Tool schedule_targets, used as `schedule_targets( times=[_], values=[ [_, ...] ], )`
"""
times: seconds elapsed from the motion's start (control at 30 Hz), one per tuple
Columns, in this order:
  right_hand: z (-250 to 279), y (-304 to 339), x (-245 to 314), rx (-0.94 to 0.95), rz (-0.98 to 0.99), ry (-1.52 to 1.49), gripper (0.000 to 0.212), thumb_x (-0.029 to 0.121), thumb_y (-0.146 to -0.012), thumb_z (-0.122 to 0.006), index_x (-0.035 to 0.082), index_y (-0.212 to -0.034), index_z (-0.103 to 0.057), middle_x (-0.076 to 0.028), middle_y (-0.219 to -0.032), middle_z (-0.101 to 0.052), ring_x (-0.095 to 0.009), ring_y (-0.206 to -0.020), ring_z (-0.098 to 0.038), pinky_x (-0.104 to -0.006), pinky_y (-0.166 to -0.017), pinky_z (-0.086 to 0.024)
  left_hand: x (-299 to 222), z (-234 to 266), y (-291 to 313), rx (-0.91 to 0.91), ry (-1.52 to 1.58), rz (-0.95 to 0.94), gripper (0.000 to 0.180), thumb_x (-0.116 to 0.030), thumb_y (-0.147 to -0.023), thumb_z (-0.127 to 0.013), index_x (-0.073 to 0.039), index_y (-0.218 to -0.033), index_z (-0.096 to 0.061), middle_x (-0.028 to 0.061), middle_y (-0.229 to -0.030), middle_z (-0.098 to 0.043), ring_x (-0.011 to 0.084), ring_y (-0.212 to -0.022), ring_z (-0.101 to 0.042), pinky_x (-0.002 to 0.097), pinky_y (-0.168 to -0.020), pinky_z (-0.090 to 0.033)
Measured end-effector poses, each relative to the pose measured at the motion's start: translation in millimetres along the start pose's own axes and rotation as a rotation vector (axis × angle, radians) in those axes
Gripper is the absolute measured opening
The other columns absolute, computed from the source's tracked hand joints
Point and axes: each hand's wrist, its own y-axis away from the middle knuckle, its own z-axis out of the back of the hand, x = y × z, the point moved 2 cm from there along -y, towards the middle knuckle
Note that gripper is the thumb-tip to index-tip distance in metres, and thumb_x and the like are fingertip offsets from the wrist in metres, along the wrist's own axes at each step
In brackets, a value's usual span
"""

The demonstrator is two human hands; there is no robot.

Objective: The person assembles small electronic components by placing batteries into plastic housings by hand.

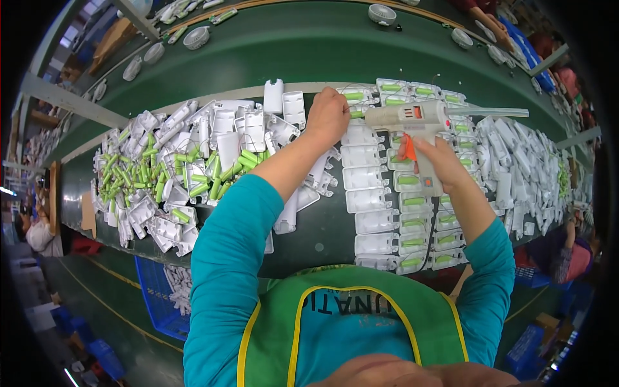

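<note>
My right hand (433, 155) is wrapped round the grip of a white hot glue gun (405, 116), fingers at its orange trigger. A clear glue stick (490, 112) sticks out of its rear, and its nozzle points left toward my left hand (329, 115). The left fingers are pinched on a green battery (356, 114) at the upper end of a column of white plastic half-shells (361, 156). Just above, another green battery (353, 96) lies in a shell. Lower shells in this column hold no battery. Columns to the right have green batteries (412, 201) in their shells.
A heap of white casings (225, 122) and loose green batteries (129, 171) covers the bench's left side. More white casings (509, 161) are piled right. A black cord (431, 235) hangs from the gun over the shells. Beyond runs a green conveyor (284, 45) with white fan parts (196, 37).
</note>
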Motion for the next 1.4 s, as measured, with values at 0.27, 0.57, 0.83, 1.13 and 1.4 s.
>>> schedule_targets(
  times=[0.27, 0.57, 0.83, 1.13, 1.4],
  values=[
    [-3, 1, 3, -0.003, 0.020, 0.036, 0.038, 0.035, -0.094, -0.055, 0.005, -0.117, -0.058, -0.005, -0.097, -0.067, -0.012, -0.089, -0.062, -0.0261, -0.066, -0.047, 4, -1, 0, -0.002, 0.040, 0.015, 0.008, -0.002, -0.071, -0.068, -0.003, -0.072, -0.060, 0.0151, -0.092, -0.058, 0.0337, -0.090, -0.057, 0.0408, -0.081, -0.048],
    [-6, 5, 7, -0.030, 0.080, 0.089, 0.040, 0.034, -0.094, -0.054, 0.003, -0.119, -0.058, -0.006, -0.098, -0.067, -0.012, -0.087, -0.062, -0.0240, -0.065, -0.047, 3, 1, -7, 0.026, -0.008, -0.038, 0.003, -0.003, -0.075, -0.062, -0.002, -0.077, -0.064, 0.0179, -0.093, -0.057, 0.0374, -0.089, -0.056, 0.0438, -0.081, -0.048],
    [-14, -6, 7, -0.044, 0.114, 0.088, 0.038, 0.035, -0.095, -0.052, 0.004, -0.116, -0.059, -0.004, -0.094, -0.067, -0.011, -0.085, -0.061, -0.0241, -0.065, -0.044, 1, 1, -4, 0.090, -0.032, 0.013, 0.005, -0.005, -0.076, -0.063, -0.002, -0.080, -0.066, 0.0164, -0.095, -0.057, 0.0359, -0.091, -0.056, 0.0433, -0.083, -0.049],
    [-8, 0, 0, -0.068, 0.124, 0.020, 0.032, 0.028, -0.094, -0.056, 0.000, -0.110, -0.059, -0.007, -0.088, -0.065, -0.015, -0.081, -0.060, -0.0286, -0.072, -0.047, -4, 0, -2, 0.103, -0.051, 0.009, 0.007, -0.005, -0.076, -0.063, -0.003, -0.081, -0.067, 0.0165, -0.097, -0.057, 0.0360, -0.093, -0.056, 0.0438, -0.083, -0.049],
    [-14, 4, 0, -0.036, 0.073, 0.090, 0.036, 0.031, -0.093, -0.058, 0.000, -0.111, -0.059, -0.006, -0.087, -0.064, -0.015, -0.079, -0.060, -0.0284, -0.070, -0.047, 6, 15, -8, 0.166, -0.117, -0.063, 0.012, -0.011, -0.076, -0.066, -0.007, -0.087, -0.067, 0.0147, -0.098, -0.060, 0.0333, -0.096, -0.059, 0.0398, -0.084, -0.049]
  ],
)
